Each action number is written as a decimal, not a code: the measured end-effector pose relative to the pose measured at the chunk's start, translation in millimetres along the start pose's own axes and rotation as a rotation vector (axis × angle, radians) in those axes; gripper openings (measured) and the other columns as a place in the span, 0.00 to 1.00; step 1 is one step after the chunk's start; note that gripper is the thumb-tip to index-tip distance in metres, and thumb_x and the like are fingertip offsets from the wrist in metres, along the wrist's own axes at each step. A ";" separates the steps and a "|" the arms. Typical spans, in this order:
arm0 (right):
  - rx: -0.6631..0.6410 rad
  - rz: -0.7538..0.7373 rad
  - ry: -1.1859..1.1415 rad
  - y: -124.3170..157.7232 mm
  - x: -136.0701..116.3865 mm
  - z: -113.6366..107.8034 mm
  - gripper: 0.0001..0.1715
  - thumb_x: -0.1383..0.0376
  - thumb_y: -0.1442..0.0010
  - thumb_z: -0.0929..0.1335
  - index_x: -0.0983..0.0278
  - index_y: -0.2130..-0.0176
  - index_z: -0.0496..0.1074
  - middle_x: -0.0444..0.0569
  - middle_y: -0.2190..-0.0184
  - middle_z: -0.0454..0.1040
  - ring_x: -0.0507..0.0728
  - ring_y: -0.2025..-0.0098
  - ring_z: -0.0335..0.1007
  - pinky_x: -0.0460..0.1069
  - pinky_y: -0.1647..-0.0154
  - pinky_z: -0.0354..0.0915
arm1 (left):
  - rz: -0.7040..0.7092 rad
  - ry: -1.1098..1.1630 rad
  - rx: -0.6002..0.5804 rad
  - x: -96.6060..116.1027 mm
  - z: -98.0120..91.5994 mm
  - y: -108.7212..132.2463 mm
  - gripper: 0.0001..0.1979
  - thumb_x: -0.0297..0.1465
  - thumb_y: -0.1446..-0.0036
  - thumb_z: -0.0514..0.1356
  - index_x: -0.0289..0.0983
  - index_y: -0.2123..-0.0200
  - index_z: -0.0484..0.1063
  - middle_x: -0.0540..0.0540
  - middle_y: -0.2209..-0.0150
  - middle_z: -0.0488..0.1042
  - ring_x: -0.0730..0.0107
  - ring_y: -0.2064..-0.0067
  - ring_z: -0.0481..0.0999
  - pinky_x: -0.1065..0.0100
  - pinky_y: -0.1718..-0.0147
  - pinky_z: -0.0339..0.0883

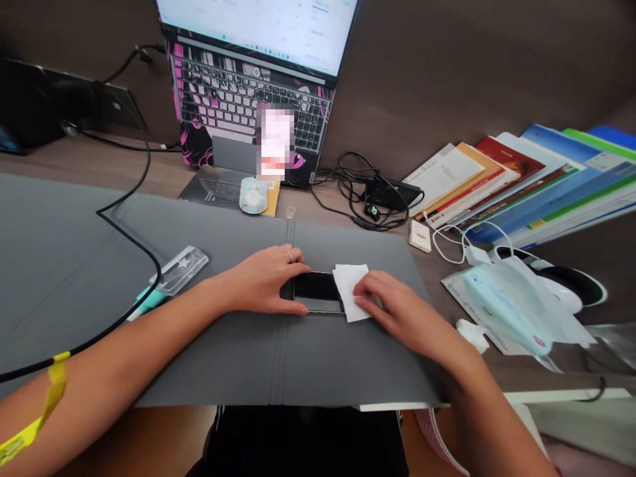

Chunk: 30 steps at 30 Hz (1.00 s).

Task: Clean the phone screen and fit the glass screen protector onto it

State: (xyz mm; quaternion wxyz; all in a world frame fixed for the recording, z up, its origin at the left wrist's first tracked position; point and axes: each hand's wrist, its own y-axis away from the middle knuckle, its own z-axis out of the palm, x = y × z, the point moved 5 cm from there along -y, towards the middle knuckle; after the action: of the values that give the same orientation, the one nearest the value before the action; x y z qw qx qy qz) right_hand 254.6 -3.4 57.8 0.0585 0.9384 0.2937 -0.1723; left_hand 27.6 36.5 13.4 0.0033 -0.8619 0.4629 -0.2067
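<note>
Firstly, left hand [271, 281]: thumb and forefinger gripping opposite long edges of one dark-screened phone [317, 287]. Right hand [390, 303]: fingers pinching one white tissue [349, 283], which laps over the phone's right end. Phone: on grey mat [218, 364], between the hands, long axis running left to right; left hand nearer, in contact. Farther out: one mouse [253, 195], by the mat's far edge; bench [432, 285] beneath.

one head-worn cam; looks forward and down over the mat [348, 364]; pretty close, left hand [268, 279] and right hand [395, 306] mid-frame, laptop [228, 93] cropped up top
</note>
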 end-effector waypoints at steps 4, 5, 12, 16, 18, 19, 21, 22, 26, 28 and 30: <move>0.164 0.020 0.075 12.4 -6.3 6.5 0.14 0.61 0.28 0.61 0.59 0.48 0.72 0.55 0.49 0.75 0.63 0.47 0.72 0.59 0.47 0.70 | 0.006 0.003 0.014 -0.1 -0.2 0.1 0.33 0.53 0.42 0.62 0.34 0.44 0.72 0.37 0.52 0.73 0.54 0.52 0.73 0.56 0.52 0.68; 0.198 0.025 0.095 16.6 -5.9 7.8 0.16 0.60 0.28 0.61 0.59 0.45 0.71 0.56 0.46 0.75 0.64 0.44 0.71 0.61 0.45 0.69 | 0.009 0.004 0.016 -0.1 0.0 0.1 0.33 0.54 0.42 0.62 0.34 0.44 0.72 0.38 0.52 0.73 0.54 0.52 0.73 0.56 0.52 0.68; -0.036 -0.064 0.187 25.5 -9.7 52.6 0.52 0.45 0.31 0.62 0.67 0.25 0.37 0.65 0.26 0.43 0.68 0.24 0.36 0.68 0.30 0.55 | 0.007 -0.009 0.014 -0.3 1.4 1.3 0.32 0.53 0.41 0.61 0.34 0.44 0.72 0.38 0.51 0.73 0.54 0.52 0.73 0.55 0.52 0.68; -0.117 -0.055 0.180 8.2 -31.9 65.0 0.58 0.38 0.34 0.60 0.77 0.27 0.42 0.69 0.26 0.38 0.68 0.24 0.29 0.67 0.27 0.47 | 0.014 -0.013 0.006 0.2 2.0 1.8 0.32 0.54 0.40 0.61 0.35 0.44 0.71 0.39 0.51 0.73 0.54 0.51 0.73 0.55 0.50 0.68; -0.151 -0.095 0.162 -3.2 -49.5 69.1 0.60 0.36 0.35 0.58 0.81 0.28 0.45 0.71 0.26 0.37 0.69 0.24 0.28 0.66 0.27 0.45 | 0.019 -0.002 0.006 0.8 1.8 2.0 0.31 0.54 0.40 0.61 0.35 0.47 0.72 0.39 0.51 0.72 0.55 0.51 0.73 0.55 0.51 0.68; -0.154 -0.110 0.157 -8.4 -57.2 70.6 0.61 0.36 0.35 0.58 0.82 0.29 0.45 0.71 0.27 0.37 0.69 0.24 0.28 0.66 0.26 0.44 | 0.018 0.006 0.008 1.1 1.5 2.0 0.30 0.53 0.40 0.61 0.35 0.48 0.72 0.39 0.52 0.72 0.55 0.52 0.73 0.55 0.51 0.68; -0.125 -0.116 0.152 -15.3 -66.2 72.3 0.60 0.36 0.35 0.58 0.83 0.29 0.46 0.72 0.27 0.38 0.68 0.24 0.28 0.65 0.26 0.44 | 0.011 0.021 0.012 1.4 0.7 1.9 0.29 0.53 0.40 0.62 0.34 0.49 0.72 0.39 0.52 0.72 0.55 0.52 0.73 0.55 0.51 0.69; -0.108 -0.115 0.154 -15.9 -67.1 72.8 0.59 0.37 0.34 0.59 0.83 0.29 0.47 0.71 0.27 0.39 0.68 0.24 0.28 0.65 0.26 0.45 | 0.007 0.025 0.011 1.5 0.5 1.8 0.29 0.53 0.40 0.62 0.34 0.50 0.72 0.39 0.53 0.72 0.55 0.52 0.73 0.55 0.51 0.69; -0.060 -0.063 0.171 1.9 -49.3 70.4 0.55 0.39 0.33 0.59 0.78 0.28 0.48 0.70 0.27 0.43 0.68 0.24 0.32 0.66 0.28 0.50 | -0.002 0.008 0.001 1.4 0.5 1.6 0.31 0.54 0.41 0.61 0.35 0.46 0.72 0.39 0.52 0.72 0.54 0.52 0.73 0.55 0.51 0.69; -0.035 0.007 0.190 16.9 -34.2 66.6 0.53 0.41 0.32 0.59 0.76 0.27 0.46 0.70 0.27 0.43 0.68 0.25 0.34 0.67 0.28 0.51 | -0.006 -0.001 -0.005 1.3 0.5 1.5 0.32 0.53 0.41 0.61 0.35 0.44 0.71 0.39 0.51 0.73 0.54 0.51 0.73 0.55 0.51 0.69; -0.023 0.050 0.210 28.9 -24.2 63.3 0.52 0.42 0.32 0.60 0.74 0.27 0.44 0.69 0.27 0.44 0.68 0.25 0.34 0.68 0.29 0.51 | -0.008 -0.002 -0.010 1.5 0.3 1.4 0.32 0.53 0.41 0.62 0.35 0.44 0.71 0.39 0.51 0.73 0.55 0.51 0.73 0.55 0.51 0.69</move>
State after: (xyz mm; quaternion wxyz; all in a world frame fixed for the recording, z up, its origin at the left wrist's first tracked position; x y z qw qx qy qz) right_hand 234.2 -53.3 7.6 0.0423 0.9576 0.2767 -0.0684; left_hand 27.3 34.4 13.4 -0.0014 -0.8640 0.4605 -0.2037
